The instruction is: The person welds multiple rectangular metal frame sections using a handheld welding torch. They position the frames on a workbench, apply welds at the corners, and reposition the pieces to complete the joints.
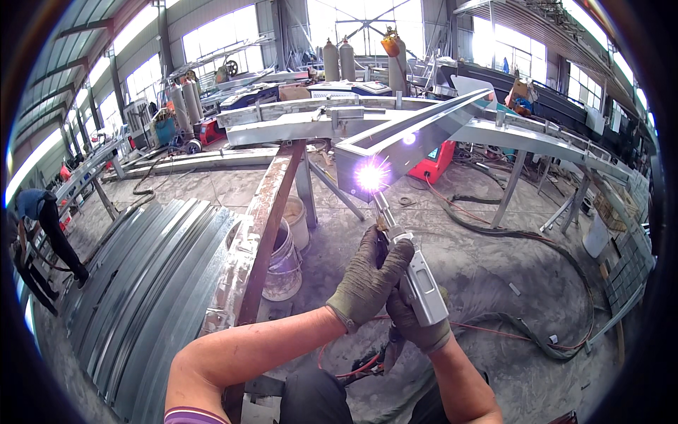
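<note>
A grey handheld laser welding gun (425, 281) points up and away from me. My left hand (367, 283), in a dark green work glove, is wrapped around its front part behind the nozzle. Lower down, my right hand (404, 316), gloved alike, grips the gun from beneath, its fingers partly hidden by the body. A bright violet-white weld flash (371, 177) with sparks burns at the nozzle's tip. It sits against the near end of a long metal box section (432, 136), which rests slanted across a metal frame (282, 131).
A rusty steel beam (272, 219) stands left of my hands, with buckets (282, 265) beside it. Long metal profiles (141, 283) lie stacked at left, near a bent-over person (46, 219). Hoses (522, 325) trail across the floor at right. Behind the frame are a red machine (432, 164) and gas cylinders (346, 60).
</note>
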A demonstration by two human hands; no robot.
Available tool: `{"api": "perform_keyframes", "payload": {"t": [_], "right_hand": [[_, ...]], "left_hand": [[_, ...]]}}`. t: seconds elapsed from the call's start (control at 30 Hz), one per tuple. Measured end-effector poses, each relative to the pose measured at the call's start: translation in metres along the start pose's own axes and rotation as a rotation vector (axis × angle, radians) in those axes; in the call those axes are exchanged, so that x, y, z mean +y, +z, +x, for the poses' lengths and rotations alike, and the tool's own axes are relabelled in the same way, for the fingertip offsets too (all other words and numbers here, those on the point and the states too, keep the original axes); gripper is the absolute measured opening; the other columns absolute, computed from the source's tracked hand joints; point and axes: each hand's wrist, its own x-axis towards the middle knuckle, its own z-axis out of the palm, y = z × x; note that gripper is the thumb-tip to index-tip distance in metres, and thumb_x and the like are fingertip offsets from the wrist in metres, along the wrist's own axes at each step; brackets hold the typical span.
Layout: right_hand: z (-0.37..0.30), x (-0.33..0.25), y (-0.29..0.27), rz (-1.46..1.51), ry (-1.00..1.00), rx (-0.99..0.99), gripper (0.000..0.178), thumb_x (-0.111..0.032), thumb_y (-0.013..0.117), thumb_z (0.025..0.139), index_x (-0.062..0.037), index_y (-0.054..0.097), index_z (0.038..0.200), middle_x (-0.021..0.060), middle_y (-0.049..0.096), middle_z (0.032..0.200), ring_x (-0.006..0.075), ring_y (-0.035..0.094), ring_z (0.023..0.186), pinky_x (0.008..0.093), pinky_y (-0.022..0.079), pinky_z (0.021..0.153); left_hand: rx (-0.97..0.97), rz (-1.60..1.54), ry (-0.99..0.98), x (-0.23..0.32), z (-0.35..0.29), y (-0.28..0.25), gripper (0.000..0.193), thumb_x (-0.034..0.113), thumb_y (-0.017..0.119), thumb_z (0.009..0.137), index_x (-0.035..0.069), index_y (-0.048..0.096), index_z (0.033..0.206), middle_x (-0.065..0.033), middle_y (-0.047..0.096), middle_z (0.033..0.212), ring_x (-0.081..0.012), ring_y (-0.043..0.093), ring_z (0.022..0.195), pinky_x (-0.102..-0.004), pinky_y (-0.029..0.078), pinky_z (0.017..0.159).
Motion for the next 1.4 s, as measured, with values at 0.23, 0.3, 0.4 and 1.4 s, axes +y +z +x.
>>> {"api": "perform_keyframes", "payload": {"t": [0.23,0.3,0.4,1.4], "right_hand": [[-0.004,0.002,0.002,0.014,0.029,0.009,0.009,-0.004,0.081,0.096,-0.0032,0.077,0.104,0.0072,0.07,0.084,0.0217,0.071,0.069,0.0382,0.059,0.064],[-0.004,0.006,0.001,-0.012,-0.007,-0.022,0.01,-0.004,0.081,0.096,-0.0035,0.077,0.104,0.0072,0.07,0.084,0.0209,0.07,0.068,0.0381,0.059,0.064],[-0.009,0.012,-0.003,-0.002,0.055,-0.079,0.01,-0.003,0.08,0.096,-0.0037,0.077,0.105,0.0079,0.071,0.084,0.021,0.07,0.068,0.0384,0.059,0.064],[-0.014,0.019,-0.007,-0.108,0.017,-0.248,0.019,-0.01,0.065,0.112,-0.0048,0.073,0.129,0.008,0.071,0.106,0.0227,0.067,0.092,0.0409,0.057,0.079]], "left_hand": [[0.001,0.028,-0.01,-0.003,0.0,0.0,0.072,0.035,0.068,0.117,0.002,0.034,0.171,-0.0105,0.065,0.137,-0.0155,0.061,0.126,-0.0355,0.054,0.109],[-0.003,0.064,-0.03,-0.001,-0.001,-0.001,0.071,0.036,0.068,0.117,0.002,0.035,0.17,-0.0105,0.065,0.137,-0.0154,0.061,0.126,-0.0353,0.054,0.109],[0.012,0.046,-0.032,0.002,-0.003,0.001,0.068,0.036,0.068,0.117,0.002,0.039,0.168,-0.01,0.066,0.137,-0.0145,0.061,0.126,-0.0346,0.054,0.108],[-0.001,0.011,-0.044,0.0,-0.005,0.0,0.061,0.038,0.069,0.116,0.002,0.046,0.159,-0.0091,0.067,0.133,-0.0147,0.061,0.123,-0.0347,0.053,0.108]]}}
